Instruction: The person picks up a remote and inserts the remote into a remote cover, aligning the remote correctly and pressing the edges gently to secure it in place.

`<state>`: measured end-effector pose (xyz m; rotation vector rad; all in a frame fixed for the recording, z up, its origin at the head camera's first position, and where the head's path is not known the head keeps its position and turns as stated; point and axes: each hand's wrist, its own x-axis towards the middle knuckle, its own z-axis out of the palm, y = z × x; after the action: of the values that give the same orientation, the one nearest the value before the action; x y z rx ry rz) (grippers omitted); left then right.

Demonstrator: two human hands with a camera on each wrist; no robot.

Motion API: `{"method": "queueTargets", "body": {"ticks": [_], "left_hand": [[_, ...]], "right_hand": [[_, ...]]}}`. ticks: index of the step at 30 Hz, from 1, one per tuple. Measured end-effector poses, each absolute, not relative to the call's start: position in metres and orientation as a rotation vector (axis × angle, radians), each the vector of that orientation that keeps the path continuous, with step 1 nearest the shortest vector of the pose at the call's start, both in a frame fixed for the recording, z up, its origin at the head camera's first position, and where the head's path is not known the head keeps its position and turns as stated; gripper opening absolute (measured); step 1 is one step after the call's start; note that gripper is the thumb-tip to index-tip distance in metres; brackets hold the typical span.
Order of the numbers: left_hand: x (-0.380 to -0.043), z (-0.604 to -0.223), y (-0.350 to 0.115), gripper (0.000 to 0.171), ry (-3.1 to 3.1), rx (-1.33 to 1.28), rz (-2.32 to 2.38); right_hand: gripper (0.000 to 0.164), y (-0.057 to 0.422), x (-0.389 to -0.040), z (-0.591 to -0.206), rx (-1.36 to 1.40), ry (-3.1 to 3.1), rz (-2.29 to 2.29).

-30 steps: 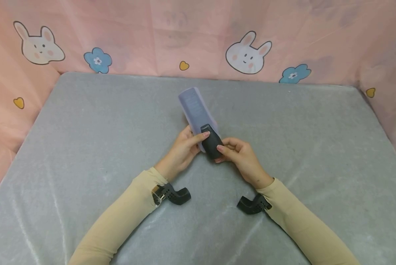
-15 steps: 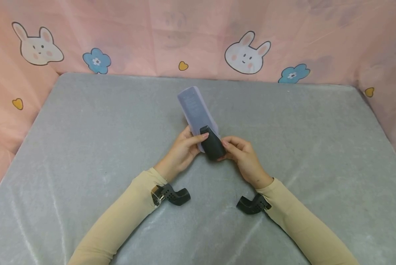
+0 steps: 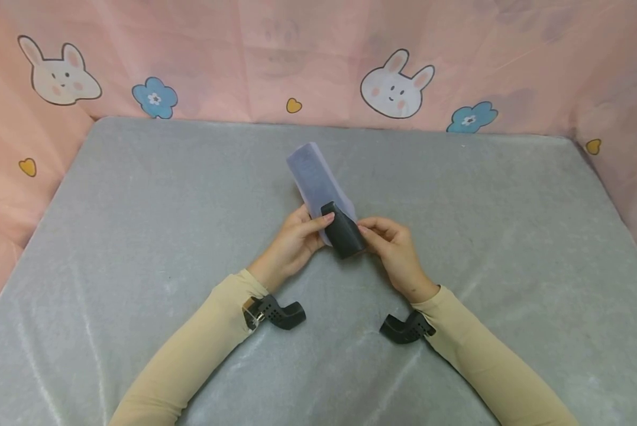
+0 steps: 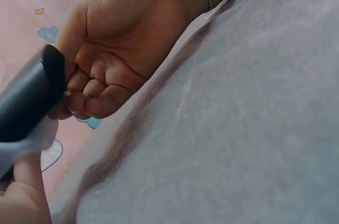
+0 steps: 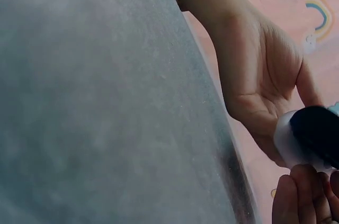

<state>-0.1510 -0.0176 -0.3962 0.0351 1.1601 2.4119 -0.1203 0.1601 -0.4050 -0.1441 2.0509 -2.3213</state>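
In the head view, my left hand grips a translucent lavender sleeve together with a smooth black object. The left thumb lies over the black object, which sits across the sleeve's near end. Its kind is unclear. My right hand pinches the right edge, where black object and sleeve meet. The left wrist view has the black object with a pale band of the sleeve under it. In the right wrist view the black object rests against the sleeve's rounded pale end.
A grey cloth covers the table. Behind it hangs a pink curtain printed with rabbits, flowers and hearts. Black wrist mounts stick out from both sleeve cuffs.
The right thumb has slid from the black object's face to its right edge. The black object's near end has shifted slightly right. The left hand holds nearly still.
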Motion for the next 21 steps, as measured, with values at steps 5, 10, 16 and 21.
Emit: {"method": "queueTargets", "body": {"ticks": [5,10,16,21], "left_hand": [[-0.1512,-0.3968,-0.0184,0.041,1.117,0.058,2.385],[-0.1512,-0.3980,-0.0188,0.038,1.127,0.112,2.336],[-0.1516,-0.4003,-0.0207,0.023,1.056,0.120,2.329],[-0.1504,-0.4004,-0.0235,0.027,0.917,0.126,2.354]], "right_hand": [[0.014,0.1593,-0.1203,-0.4044,-0.094,2.137,-2.319],[0.015,0.1592,-0.1206,-0.4044,-0.073,2.178,-2.345],[0.012,0.1603,-0.1199,-0.4042,-0.142,2.271,-2.297],[0.012,0.1607,-0.1187,-0.4038,-0.278,2.314,-2.236]]}}
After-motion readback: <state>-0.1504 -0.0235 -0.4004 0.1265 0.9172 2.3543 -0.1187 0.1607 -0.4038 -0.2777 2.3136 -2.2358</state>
